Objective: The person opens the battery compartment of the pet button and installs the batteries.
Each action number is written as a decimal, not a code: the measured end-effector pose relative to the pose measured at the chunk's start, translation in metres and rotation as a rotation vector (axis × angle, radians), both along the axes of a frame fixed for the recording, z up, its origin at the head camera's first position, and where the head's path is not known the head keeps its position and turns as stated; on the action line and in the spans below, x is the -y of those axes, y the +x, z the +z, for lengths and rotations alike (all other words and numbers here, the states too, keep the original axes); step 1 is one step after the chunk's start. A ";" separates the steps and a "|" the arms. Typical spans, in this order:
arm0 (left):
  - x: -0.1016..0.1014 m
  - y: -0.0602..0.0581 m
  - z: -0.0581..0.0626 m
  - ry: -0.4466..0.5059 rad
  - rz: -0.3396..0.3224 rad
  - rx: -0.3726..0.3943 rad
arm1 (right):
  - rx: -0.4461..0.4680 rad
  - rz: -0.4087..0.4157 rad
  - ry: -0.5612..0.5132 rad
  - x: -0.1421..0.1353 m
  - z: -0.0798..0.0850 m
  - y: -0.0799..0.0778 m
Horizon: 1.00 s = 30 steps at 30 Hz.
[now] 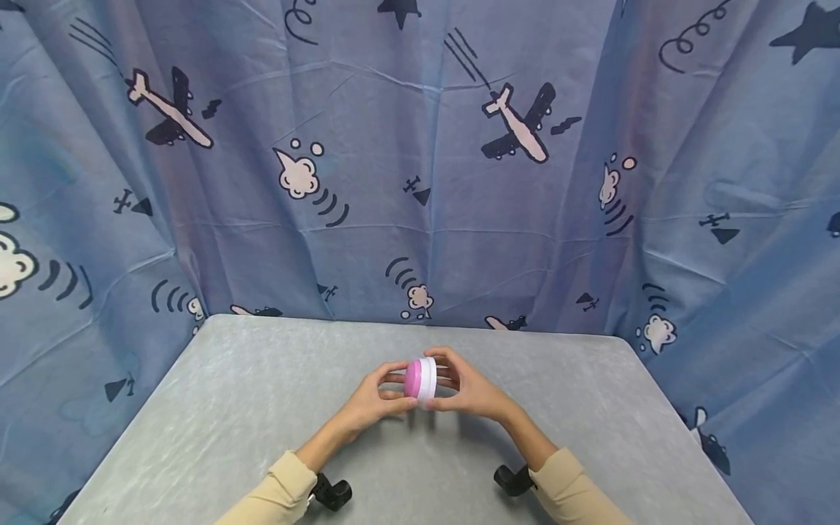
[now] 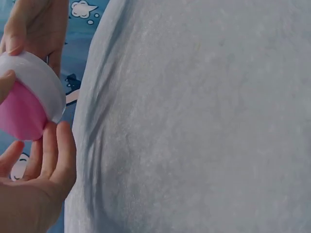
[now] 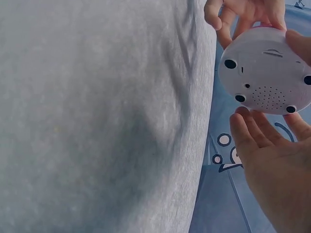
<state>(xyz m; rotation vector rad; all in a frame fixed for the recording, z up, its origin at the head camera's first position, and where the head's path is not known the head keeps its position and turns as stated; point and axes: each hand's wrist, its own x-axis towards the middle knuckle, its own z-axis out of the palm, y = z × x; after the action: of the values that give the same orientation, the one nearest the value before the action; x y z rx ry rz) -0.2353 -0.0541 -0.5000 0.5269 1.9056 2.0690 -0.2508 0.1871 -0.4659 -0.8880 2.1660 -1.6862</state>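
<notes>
A round pink-and-white device point(image 1: 420, 380) is held on its side above the table, pink dome to the left, white base to the right. My left hand point(image 1: 367, 401) grips the pink side between thumb and fingers. From the other side my right hand point(image 1: 477, 392) grips the white rim the same way. The left wrist view shows the pink dome point(image 2: 22, 114) set in a white ring. Facing the right wrist camera is the flat white base point(image 3: 262, 77), with dark round feet, a patch of small holes and narrow slots.
Under both hands lies a table with a grey cloth point(image 1: 262, 386). Behind it and at its sides hangs a blue curtain point(image 1: 367, 270) printed with planes, clouds and stars. A black wrist camera point(image 1: 333, 493) sits at the left cuff, another point(image 1: 512, 481) at the right.
</notes>
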 end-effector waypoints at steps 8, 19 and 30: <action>-0.001 -0.003 0.009 -0.100 0.102 -0.144 | -0.043 -0.028 0.043 -0.002 -0.005 0.001; -0.005 -0.004 0.010 -0.076 0.117 -0.316 | -0.032 -0.074 0.062 -0.003 -0.012 0.002; -0.005 -0.008 0.002 -0.132 0.051 -0.265 | -0.029 -0.024 0.018 -0.010 -0.018 0.002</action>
<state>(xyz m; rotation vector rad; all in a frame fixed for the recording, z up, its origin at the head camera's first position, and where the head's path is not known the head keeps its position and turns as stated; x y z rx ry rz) -0.2437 -0.0493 -0.4985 0.7597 2.2062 1.9670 -0.2486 0.1974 -0.4836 -0.8903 2.2154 -1.6723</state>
